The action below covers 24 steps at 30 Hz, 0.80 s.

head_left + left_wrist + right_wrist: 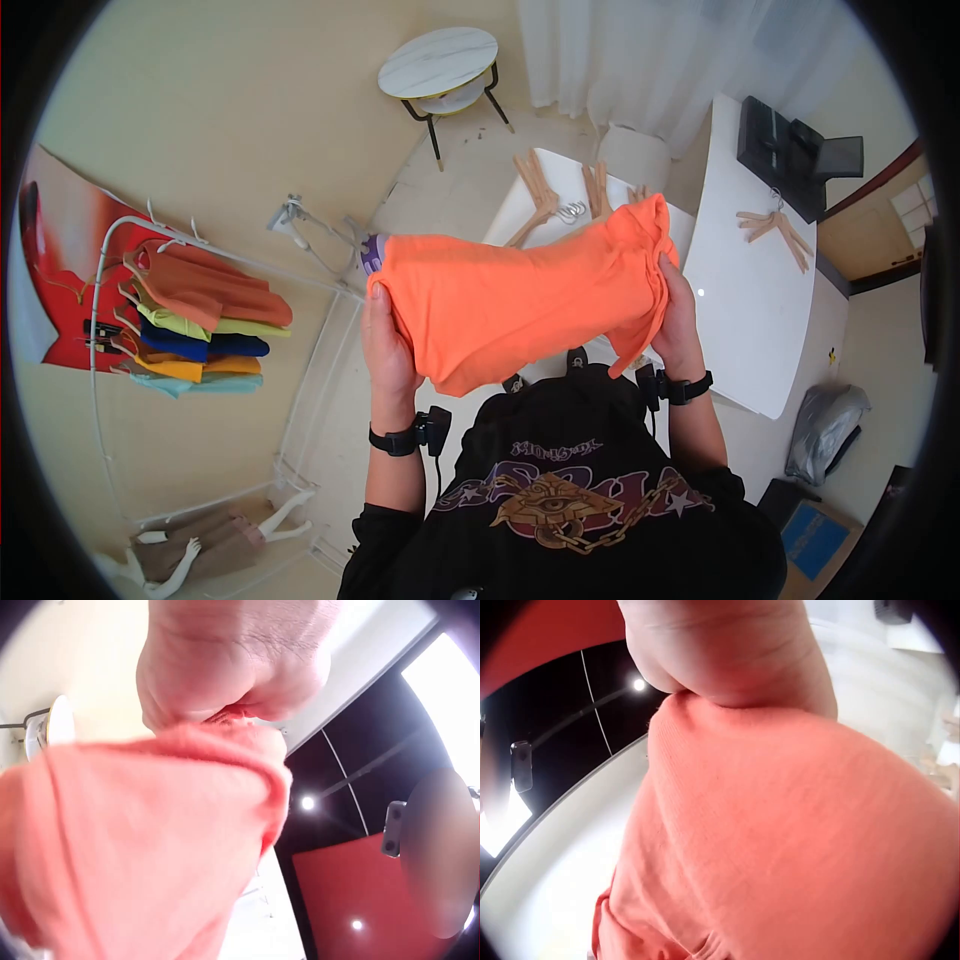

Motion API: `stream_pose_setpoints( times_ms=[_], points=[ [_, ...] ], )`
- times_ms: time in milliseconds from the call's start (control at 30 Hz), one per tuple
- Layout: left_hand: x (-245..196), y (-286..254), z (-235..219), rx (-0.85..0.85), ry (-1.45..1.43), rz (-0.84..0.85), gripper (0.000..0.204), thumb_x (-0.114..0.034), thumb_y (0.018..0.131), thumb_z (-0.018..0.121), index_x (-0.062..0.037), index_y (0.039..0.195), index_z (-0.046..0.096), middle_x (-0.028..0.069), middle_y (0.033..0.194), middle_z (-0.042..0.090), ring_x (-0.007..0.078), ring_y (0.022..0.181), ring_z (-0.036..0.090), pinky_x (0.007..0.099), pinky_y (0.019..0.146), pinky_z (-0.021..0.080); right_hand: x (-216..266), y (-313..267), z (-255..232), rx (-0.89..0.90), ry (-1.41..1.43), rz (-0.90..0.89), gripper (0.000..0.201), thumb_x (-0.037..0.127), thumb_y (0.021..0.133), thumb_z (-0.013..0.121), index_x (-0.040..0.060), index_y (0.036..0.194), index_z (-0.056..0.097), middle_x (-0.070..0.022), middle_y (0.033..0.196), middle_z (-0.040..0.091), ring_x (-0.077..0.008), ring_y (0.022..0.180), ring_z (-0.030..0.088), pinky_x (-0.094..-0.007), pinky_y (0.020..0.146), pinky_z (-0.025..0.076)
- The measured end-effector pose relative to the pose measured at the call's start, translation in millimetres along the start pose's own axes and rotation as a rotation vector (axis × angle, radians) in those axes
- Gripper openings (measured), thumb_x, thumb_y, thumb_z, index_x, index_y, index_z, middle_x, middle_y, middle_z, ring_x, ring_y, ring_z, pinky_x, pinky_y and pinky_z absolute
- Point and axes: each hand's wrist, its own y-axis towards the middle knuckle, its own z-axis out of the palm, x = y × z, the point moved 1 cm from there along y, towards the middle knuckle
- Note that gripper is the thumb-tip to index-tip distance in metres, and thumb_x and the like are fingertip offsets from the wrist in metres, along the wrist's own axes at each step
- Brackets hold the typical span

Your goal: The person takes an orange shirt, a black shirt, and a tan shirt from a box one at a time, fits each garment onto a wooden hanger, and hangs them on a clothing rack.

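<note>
A bright orange garment (510, 310) is stretched sideways between my two hands in front of my chest, its cloth folded and creased. At its left end, my left hand (392, 345) grips the edge, thumb on the near face and the other fingers hidden behind. A patch of purple print (373, 254) shows at the upper left corner. My right hand (680, 318) holds the bunched right end, where a loose flap hangs down. In the left wrist view the orange cloth (150, 840) drapes from the hand; in the right wrist view the cloth (780, 802) covers the fingers.
Wooden hangers (538, 195) lie on a white table (512, 208) beyond the garment. Another hanger (776, 230) is on the long white table (755, 330) at right. Coloured clothes (215, 285) hang from a white rack (97, 400) at left, above a mannequin (200, 550).
</note>
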Motion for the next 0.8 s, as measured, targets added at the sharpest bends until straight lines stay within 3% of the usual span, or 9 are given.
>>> stream_pose_setpoints(
  times_ms=[133,200,233,300,433,500,533,600,800],
  points=[
    [-3,0,23,0.048,-0.027,-0.032,0.052,-0.044,0.118,0.038,-0.0058,0.152,0.048,0.0117,0.151,0.058,0.0235,0.134,0.062,0.0418,0.11,0.054,-5,-1,-1,-0.09,-0.247,-0.076,0.056,0.029,0.111,0.06,-0.0026,0.155,0.046,-0.0176,0.152,0.059,-0.0242,0.139,0.06,-0.0399,0.113,0.051],
    [-11,-2,55,0.052,-0.02,-0.085,0.053,-0.043,0.118,0.038,-0.0052,0.154,0.046,0.0122,0.151,0.058,0.0242,0.134,0.062,0.042,0.11,0.054,-15,-9,11,-0.168,-0.825,-0.346,0.067,0.029,0.106,0.068,-0.0017,0.159,0.041,-0.0199,0.159,0.05,-0.0259,0.146,0.051,-0.0398,0.114,0.048],
    [-12,-2,70,0.056,-0.013,-0.135,0.054,-0.043,0.118,0.038,-0.0045,0.156,0.044,0.0128,0.151,0.058,0.0248,0.133,0.063,0.0423,0.109,0.054,-16,-17,20,-0.163,-0.822,-0.35,0.067,0.029,0.106,0.068,-0.0017,0.159,0.041,-0.0199,0.159,0.05,-0.0259,0.146,0.051,-0.0398,0.114,0.048],
    [-2,-6,92,0.104,0.047,-0.182,0.055,-0.041,0.118,0.04,-0.0002,0.154,0.046,0.0128,0.145,0.062,0.0218,0.13,0.064,0.0392,0.107,0.054,-13,-42,52,0.395,-0.783,-0.368,0.076,0.033,0.103,0.073,0.002,0.162,0.036,-0.0201,0.165,0.041,-0.0277,0.151,0.044,-0.0408,0.115,0.046],
    [25,-13,109,0.245,0.404,-0.136,0.044,-0.032,0.119,0.044,0.0033,0.137,0.061,0.0073,0.123,0.071,0.0107,0.11,0.065,0.0303,0.095,0.054,-27,-53,90,0.422,-0.586,-0.417,0.06,0.03,0.108,0.068,0.0033,0.157,0.046,-0.0166,0.153,0.056,-0.0217,0.136,0.056,-0.0362,0.109,0.048],
    [26,-10,113,0.297,0.491,-0.11,0.043,-0.031,0.119,0.044,0.0037,0.134,0.064,0.0058,0.118,0.072,0.0089,0.106,0.064,0.0289,0.093,0.053,-26,-41,69,0.281,-0.801,-0.051,0.043,0.024,0.112,0.06,0.0007,0.148,0.057,-0.0122,0.134,0.069,-0.0149,0.12,0.063,-0.0313,0.103,0.051],
    [24,-9,114,0.263,0.482,-0.112,0.043,-0.031,0.119,0.044,0.004,0.132,0.065,0.0056,0.116,0.072,0.0092,0.105,0.064,0.0283,0.093,0.053,-22,-43,69,0.256,-0.8,-0.103,0.034,0.02,0.114,0.056,-0.001,0.14,0.065,-0.0069,0.12,0.075,-0.0104,0.107,0.065,-0.0273,0.098,0.051],
    [20,-4,105,0.22,0.473,-0.118,0.044,-0.031,0.119,0.044,0.0042,0.13,0.066,0.0054,0.114,0.073,0.0095,0.104,0.065,0.0276,0.093,0.052,-25,-37,52,0.202,-0.727,-0.156,0.033,0.018,0.114,0.056,-0.0015,0.14,0.064,-0.0068,0.122,0.074,-0.0105,0.109,0.065,-0.0277,0.099,0.051],
    [-10,20,59,0.116,0.829,0.175,0.033,-0.025,0.116,0.051,-0.0012,0.125,0.072,0.0072,0.104,0.077,0.0106,0.092,0.066,0.0271,0.084,0.054,10,-15,-3,0.057,-0.551,-0.368,0.027,-0.002,0.103,0.056,-0.0053,0.128,0.065,-0.0082,0.123,0.073,-0.0133,0.114,0.067,-0.03,0.102,0.053]
  ],
)
